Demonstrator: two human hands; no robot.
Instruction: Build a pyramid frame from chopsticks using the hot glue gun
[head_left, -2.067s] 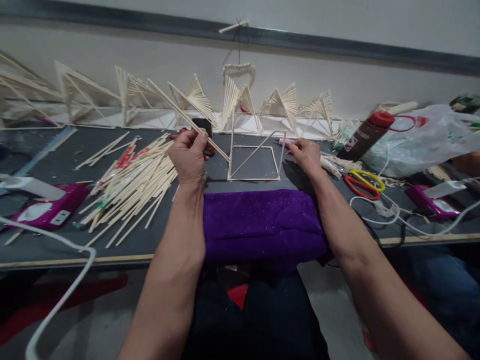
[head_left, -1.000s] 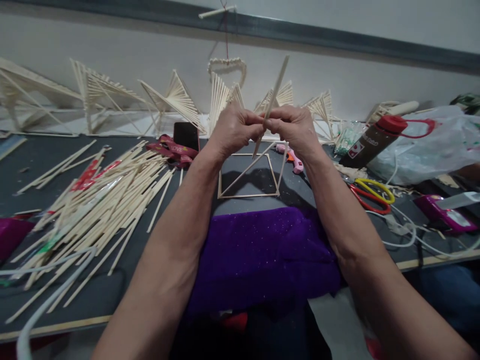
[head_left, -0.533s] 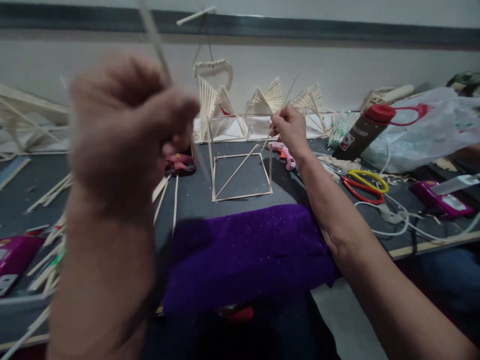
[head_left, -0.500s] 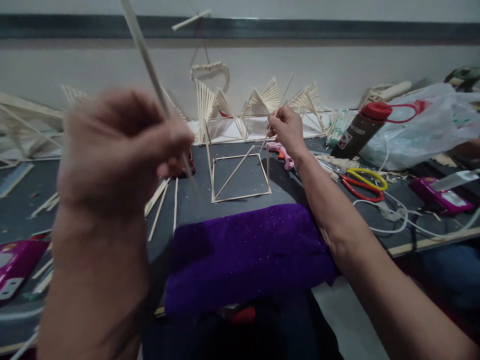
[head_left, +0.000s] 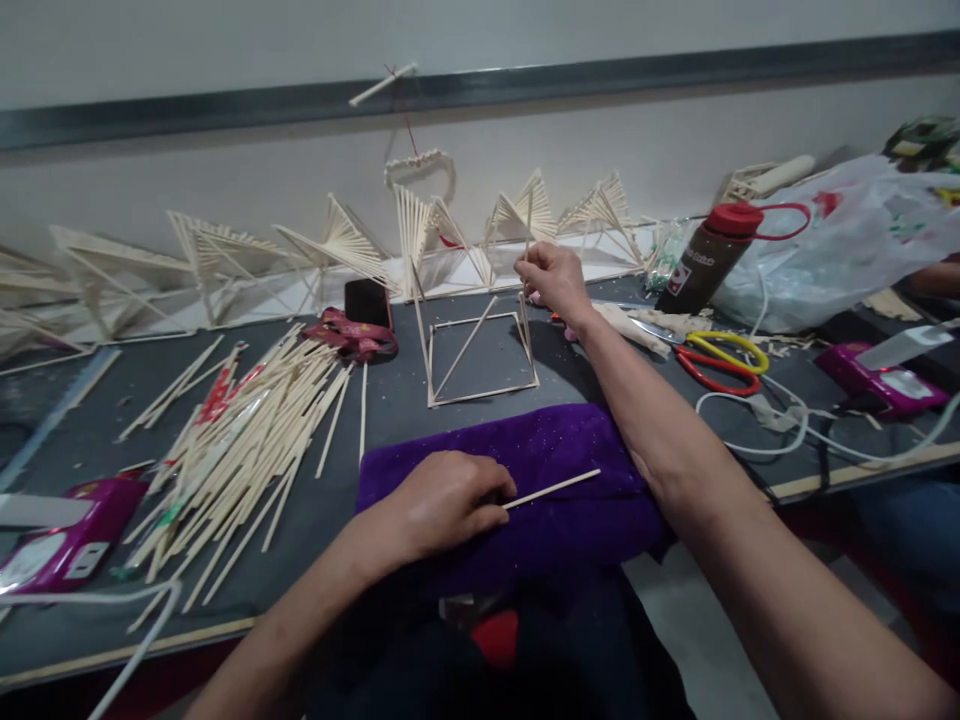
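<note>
My left hand (head_left: pixel 450 500) is low over a folded purple cloth (head_left: pixel 585 435), its fingers pinched on the end of a thin wooden stick (head_left: pixel 555 488) that points right. Farther back, my right hand (head_left: pixel 555 278) grips a second stick (head_left: pixel 529 215) held nearly upright. That stick is above the back right corner of a square stick frame (head_left: pixel 484 394) lying on the dark table. Slim sticks rise from the frame's corners, and one slants across it. Whether the right-hand stick touches the frame, I cannot tell.
Left lies a pile of loose sticks (head_left: pixel 255 450), beside a phone (head_left: pixel 367 303) and red lanyard (head_left: pixel 352 335). Fanned stick models (head_left: pixel 337 240) line the wall. Right are scissors (head_left: pixel 720 362), a bottle (head_left: pixel 705 262), a plastic bag (head_left: pixel 825 250) and a magenta device (head_left: pixel 881 380) with white cable.
My left hand has dropped from high and close to the camera down to the cloth, still holding its stick. My right hand has shifted slightly left and lower in view, keeping its stick.
</note>
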